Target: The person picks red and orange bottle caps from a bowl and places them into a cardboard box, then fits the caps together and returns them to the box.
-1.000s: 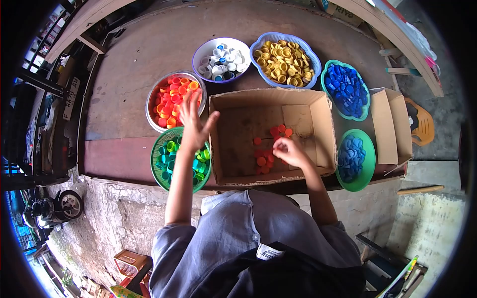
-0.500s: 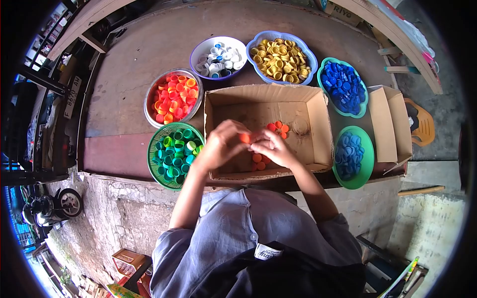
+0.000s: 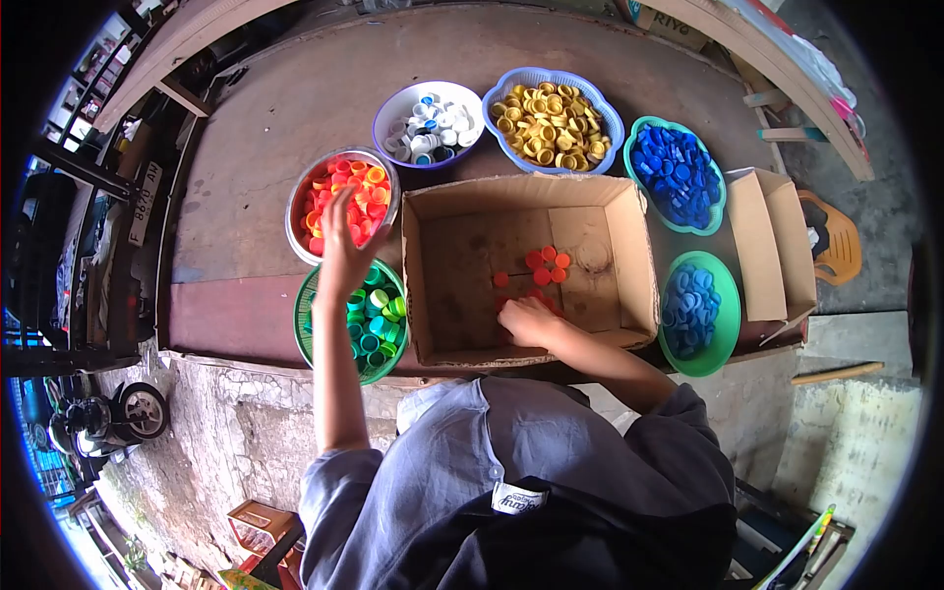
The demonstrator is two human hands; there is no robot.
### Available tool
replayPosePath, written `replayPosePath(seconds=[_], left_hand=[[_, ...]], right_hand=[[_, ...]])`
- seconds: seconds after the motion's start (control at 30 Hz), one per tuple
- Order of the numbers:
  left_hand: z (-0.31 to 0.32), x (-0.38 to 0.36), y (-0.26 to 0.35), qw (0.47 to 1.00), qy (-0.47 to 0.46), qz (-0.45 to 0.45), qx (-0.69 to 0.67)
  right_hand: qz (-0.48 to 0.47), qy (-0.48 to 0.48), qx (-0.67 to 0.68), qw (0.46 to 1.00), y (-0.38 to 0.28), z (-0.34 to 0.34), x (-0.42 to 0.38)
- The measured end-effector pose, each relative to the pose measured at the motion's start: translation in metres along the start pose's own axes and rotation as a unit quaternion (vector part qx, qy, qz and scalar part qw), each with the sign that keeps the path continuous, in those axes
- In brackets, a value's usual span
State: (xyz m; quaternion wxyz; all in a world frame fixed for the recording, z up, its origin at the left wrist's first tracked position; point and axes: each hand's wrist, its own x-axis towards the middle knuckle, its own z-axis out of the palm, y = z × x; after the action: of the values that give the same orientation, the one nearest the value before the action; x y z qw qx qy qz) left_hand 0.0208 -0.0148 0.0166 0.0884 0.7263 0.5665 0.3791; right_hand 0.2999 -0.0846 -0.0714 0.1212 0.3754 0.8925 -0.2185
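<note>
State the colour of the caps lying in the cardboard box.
Those caps are red-orange, seen best in the head view.

A broad brown desk (image 3: 285, 128) fills the upper middle of the frame, with wooden beams (image 3: 808, 108) arching at both upper corners. Cracked, peeling masonry (image 3: 231, 423) spreads across the lower left, near a parked motorbike (image 3: 145, 411). An orange chair (image 3: 838, 246) stands on grey floor (image 3: 883, 285) at right. Bright light enters lower left.
</note>
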Motion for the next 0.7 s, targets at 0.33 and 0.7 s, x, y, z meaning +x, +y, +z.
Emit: replayPosePath(seconds=[0.33, 0.7], left_hand=[[0.073, -0.061, 0.076, 0.975, -0.164, 0.058, -0.142], [0.084, -0.066, 0.068, 0.969, -0.176, 0.018, -0.174]], right_hand=[[0.152, 0.047, -0.072, 0.985, 0.025, -0.004, 0.015], [0.064, 0.015, 0.003, 0.998, 0.033, 0.005, 0.01]])
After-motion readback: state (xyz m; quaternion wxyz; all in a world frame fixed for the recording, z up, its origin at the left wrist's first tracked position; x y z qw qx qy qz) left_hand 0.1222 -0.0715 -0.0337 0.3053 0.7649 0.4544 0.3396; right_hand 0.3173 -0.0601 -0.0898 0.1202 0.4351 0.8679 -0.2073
